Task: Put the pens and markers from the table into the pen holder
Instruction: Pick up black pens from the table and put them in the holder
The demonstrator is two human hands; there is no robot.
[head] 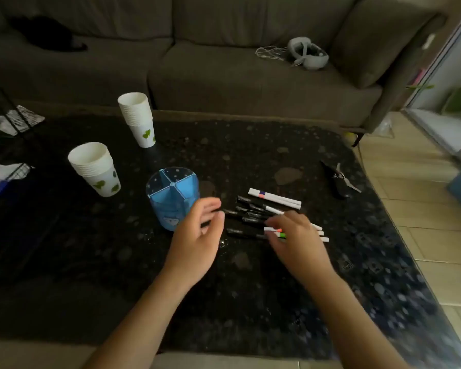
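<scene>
Still the pickup step: right hand fingers closing on white markers, left hand loose, holding nothing. Next, lift one into the pen holder just beyond the left fingers.

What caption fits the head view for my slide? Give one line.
Both hands, left hand and right hand, reach for pens and markers beside an empty blue pen holder on a dark table.

Dark speckled table, blue pen holder, pens and markers, paper cups

Head view, downward over table
</scene>
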